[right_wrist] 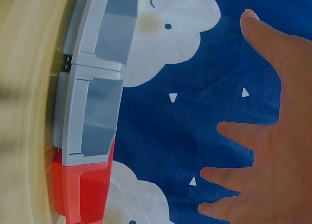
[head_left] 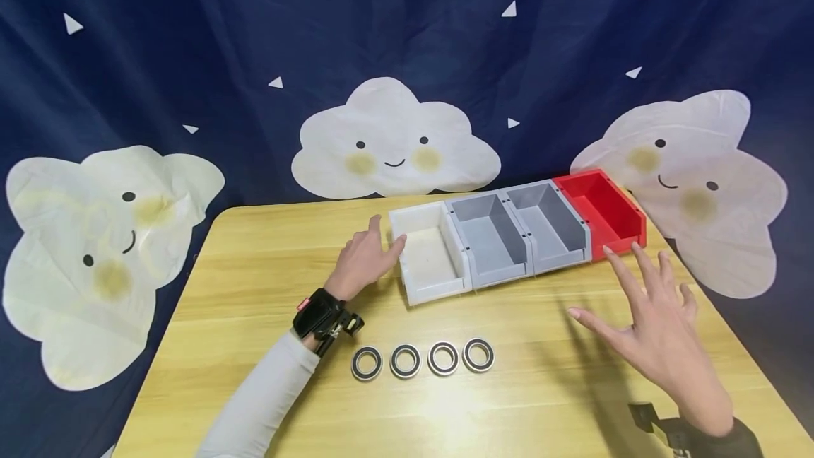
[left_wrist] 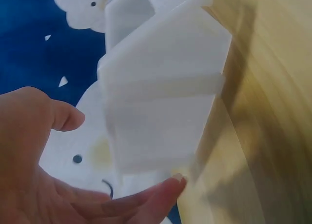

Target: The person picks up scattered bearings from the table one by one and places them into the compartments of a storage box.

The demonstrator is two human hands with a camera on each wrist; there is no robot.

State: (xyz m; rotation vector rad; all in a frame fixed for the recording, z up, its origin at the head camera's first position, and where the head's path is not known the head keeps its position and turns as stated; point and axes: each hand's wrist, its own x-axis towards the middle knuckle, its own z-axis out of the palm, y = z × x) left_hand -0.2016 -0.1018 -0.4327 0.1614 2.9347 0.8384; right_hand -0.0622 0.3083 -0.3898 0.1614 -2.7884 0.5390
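Observation:
My left hand [head_left: 364, 261] is at the left end of a row of joined plastic bins, its thumb by the rim of the white bin [head_left: 412, 290]. In the left wrist view its fingers [left_wrist: 161, 197] reach along the side wall of that bin, thumb apart, gripping nothing. My right hand [head_left: 661, 327] hovers over the table's right side with fingers spread and holding nothing. Its fingertips overlap the front of the red bin [head_left: 600, 210] in the head view, while the right wrist view shows a gap between hand and bins. Two grey bins [head_left: 492, 235] sit between the white and red ones.
Several ring-shaped bearings [head_left: 367, 364] with dark seals lie in a row on the wooden table [head_left: 267, 246], nearer me than the bins. Behind the table hangs a dark blue curtain [head_left: 356, 27] with white clouds and small triangles.

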